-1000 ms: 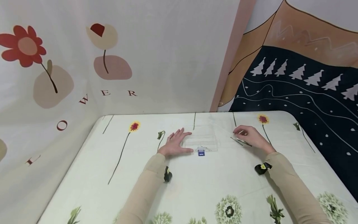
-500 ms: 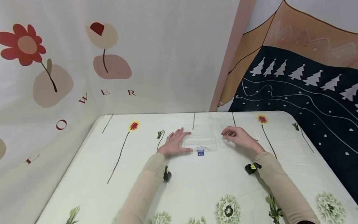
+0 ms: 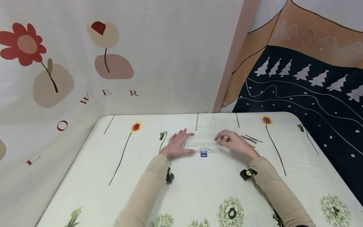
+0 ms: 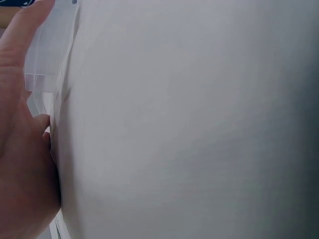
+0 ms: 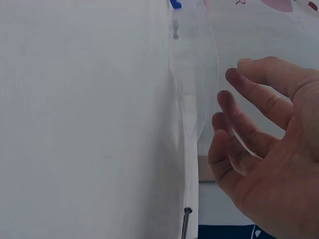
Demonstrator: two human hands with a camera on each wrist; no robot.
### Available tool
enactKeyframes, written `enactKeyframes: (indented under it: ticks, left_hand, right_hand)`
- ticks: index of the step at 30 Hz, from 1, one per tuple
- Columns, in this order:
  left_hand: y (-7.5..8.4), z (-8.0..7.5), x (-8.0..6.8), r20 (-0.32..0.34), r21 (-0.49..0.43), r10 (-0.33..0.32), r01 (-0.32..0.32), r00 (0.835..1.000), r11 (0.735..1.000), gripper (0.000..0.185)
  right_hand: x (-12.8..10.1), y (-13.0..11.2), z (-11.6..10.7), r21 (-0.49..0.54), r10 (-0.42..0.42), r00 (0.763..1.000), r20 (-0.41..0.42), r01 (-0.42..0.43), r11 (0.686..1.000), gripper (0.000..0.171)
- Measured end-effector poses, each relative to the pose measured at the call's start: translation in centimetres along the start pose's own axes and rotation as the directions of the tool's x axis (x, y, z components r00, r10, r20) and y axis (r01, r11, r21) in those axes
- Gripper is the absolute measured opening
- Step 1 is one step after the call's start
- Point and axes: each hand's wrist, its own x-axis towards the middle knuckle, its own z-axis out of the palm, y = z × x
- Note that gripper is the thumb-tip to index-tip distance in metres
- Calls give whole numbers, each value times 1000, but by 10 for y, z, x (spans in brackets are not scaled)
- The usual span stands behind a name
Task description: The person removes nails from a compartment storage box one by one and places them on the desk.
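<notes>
Clear box [image 3: 203, 143] between both hands; sticks [image 3: 250, 139], perhaps, lie right.

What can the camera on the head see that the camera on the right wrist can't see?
Only the head view shows the whole scene: the left hand lying flat beside the clear plastic box, the thin dark sticks lying on the flowered tablecloth, and the flower wall hangings. Only the right wrist view shows the right hand close up, its fingers spread and loosely bent next to the box's see-through side, holding nothing. Both show the right hand, the clear box and its small blue clasp.
</notes>
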Motion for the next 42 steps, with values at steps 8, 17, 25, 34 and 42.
enactKeyframes:
  ticks: [8,17,25,34,42]
  left_hand:
    - [1,-1,0,-4,-3,-3,3,1000,1000,85]
    - [0,0,0,15,16,-16,16,1000,1000,85]
    - [1,-3,-1,11,-7,-2,2,1000,1000,82]
    - [3,-3,-1,10,-18,-1,2,1000,1000,80]
    - [2,-2,0,5,-25,2,-2,1000,1000,81]
  right_hand:
    - [-4,-10,9,-88,-11,998,63,16,996,16]
    - [-5,-15,20,-225,-38,996,86,56,973,19]
    - [-4,-15,26,-202,-48,997,53,58,978,19]
    - [-2,-15,30,-166,-8,1000,19,11,986,9]
    - [0,-19,34,-132,48,999,8,-46,990,7]
